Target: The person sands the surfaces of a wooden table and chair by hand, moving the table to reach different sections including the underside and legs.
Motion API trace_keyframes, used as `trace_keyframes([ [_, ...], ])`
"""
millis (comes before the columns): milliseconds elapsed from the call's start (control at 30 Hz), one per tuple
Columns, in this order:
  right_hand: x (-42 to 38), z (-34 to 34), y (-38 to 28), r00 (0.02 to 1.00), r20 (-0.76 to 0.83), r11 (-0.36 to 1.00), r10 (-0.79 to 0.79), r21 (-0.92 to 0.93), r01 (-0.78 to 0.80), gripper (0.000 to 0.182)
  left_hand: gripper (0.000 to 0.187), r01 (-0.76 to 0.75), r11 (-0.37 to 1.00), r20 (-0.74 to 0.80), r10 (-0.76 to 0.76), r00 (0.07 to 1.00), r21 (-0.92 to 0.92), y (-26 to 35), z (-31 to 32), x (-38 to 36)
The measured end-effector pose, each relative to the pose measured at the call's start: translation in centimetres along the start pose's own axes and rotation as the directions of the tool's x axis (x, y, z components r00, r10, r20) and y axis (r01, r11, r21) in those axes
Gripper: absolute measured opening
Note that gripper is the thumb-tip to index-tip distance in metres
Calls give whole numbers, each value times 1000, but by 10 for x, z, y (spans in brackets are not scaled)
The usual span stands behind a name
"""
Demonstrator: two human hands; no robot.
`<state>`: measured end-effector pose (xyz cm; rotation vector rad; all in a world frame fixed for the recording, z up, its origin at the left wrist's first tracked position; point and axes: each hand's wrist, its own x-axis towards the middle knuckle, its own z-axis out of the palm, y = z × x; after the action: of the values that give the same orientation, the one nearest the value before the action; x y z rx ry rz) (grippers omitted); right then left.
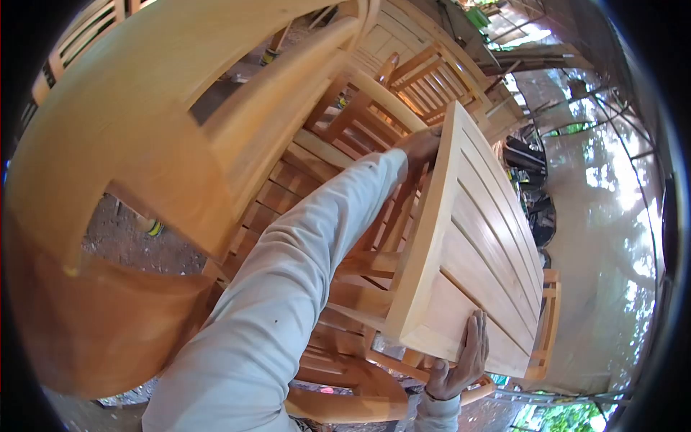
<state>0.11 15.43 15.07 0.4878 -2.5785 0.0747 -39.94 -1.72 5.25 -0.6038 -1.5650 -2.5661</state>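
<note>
A slatted wooden panel (475, 230) with a pale frame stands tilted right of centre. My left hand (423, 146) is at its upper left edge, with the sleeved arm stretched across the view; the hand appears closed round the frame, though its fingertips are hidden behind it. Near the lower corner, my right hand (464, 360) lies against the slatted face, fingers stretched upward and thumb apart by the bottom edge.
Large curved wooden furniture parts (144, 144) fill the left side. Slatted chairs (432, 83) stand behind, and another wooden frame (551, 324) is beyond the panel. A pale sheet (590, 216) hangs at the right. Bare ground (144, 241) shows through a gap.
</note>
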Motion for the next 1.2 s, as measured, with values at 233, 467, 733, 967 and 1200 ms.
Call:
trace_keyframes([
  [233,0,1,2,1000,-12,1000,15,-27,-16,87,45,44,999,31,-44,999,0,-63,-17,59],
  [467,1,5,-2,999,-40,1000,8,-21,-9,86,52,-50,940,3,52,999,338,-18,-3,-33],
  [733,-3,6,-1,995,-81,998,-63,6,64,80,52,-14,945,-45,30,999,328,46,21,-171],
  [967,-7,5,4,987,-115,993,-114,20,117,77,49,38,997,83,-43,996,62,83,36,-248],
  [1200,-15,3,12,979,-145,988,-144,31,150,72,45,-20,1000,74,19,997,20,128,57,-340],
])
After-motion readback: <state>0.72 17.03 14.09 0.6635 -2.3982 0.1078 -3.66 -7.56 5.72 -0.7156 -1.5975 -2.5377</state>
